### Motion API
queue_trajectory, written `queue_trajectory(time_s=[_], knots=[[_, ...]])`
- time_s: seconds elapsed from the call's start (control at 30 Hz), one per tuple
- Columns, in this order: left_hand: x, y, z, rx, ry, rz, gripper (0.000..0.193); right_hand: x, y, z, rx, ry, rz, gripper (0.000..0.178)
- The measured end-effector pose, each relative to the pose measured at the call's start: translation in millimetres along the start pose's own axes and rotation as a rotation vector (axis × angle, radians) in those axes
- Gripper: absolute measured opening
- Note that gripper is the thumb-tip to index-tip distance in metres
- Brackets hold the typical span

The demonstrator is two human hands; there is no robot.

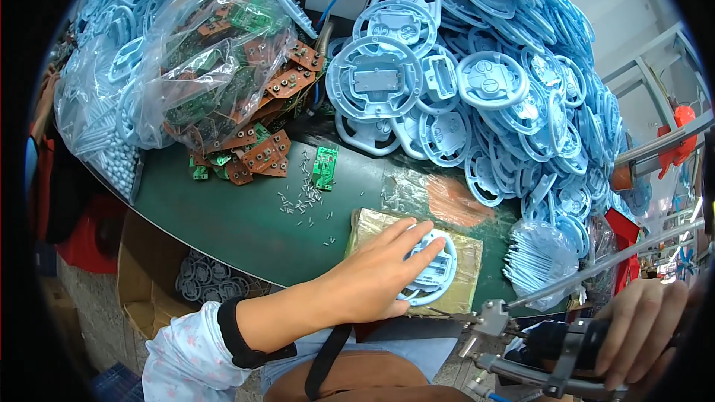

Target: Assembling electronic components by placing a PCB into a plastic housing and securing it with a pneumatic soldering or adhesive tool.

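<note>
My left hand (pixel 387 264) holds a small light blue plastic steering wheel (pixel 441 272), fingers over its face and thumb at its near edge. The wheel lies on a tape-covered block (pixel 465 277) at the table's near edge, its left part hidden by my fingers. At the lower right, my right hand (pixel 644 327) is wrapped round a black power screwdriver (pixel 551 344), which is clamped to a jointed metal arm (pixel 491 321). The screwdriver's thin shaft points left toward the block. I cannot tell whether its tip touches the wheel.
Light blue wheels (pixel 521 97) are heaped at the back right. Brown and green circuit boards (pixel 261 152) spill from a clear bag (pixel 167 45). Loose screws (pixel 304 197) lie beside one green board (pixel 324 167). A carton (pixel 149 275) of grey parts stands below the table (pixel 231 216).
</note>
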State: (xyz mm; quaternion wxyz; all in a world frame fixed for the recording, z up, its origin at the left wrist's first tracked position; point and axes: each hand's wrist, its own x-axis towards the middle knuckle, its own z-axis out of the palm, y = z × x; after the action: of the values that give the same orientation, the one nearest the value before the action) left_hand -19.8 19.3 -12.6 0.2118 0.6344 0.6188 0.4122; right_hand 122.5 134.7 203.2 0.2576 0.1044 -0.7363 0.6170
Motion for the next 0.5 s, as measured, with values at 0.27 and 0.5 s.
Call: queue_trajectory(time_s=[0.27, 0.5], knots=[[3.0, 4.4, -0.7, 0.009, 0.011, 0.005, 0.089, -11.3, 23.5, 13.7, 0.048, 0.168, 0.031, 0.036], [-1.2, -1.0, 0.9, 0.028, 0.026, -0.001, 0.090, -12.6, 40.9, 4.8, -0.090, 0.132, -0.108, 0.043]])
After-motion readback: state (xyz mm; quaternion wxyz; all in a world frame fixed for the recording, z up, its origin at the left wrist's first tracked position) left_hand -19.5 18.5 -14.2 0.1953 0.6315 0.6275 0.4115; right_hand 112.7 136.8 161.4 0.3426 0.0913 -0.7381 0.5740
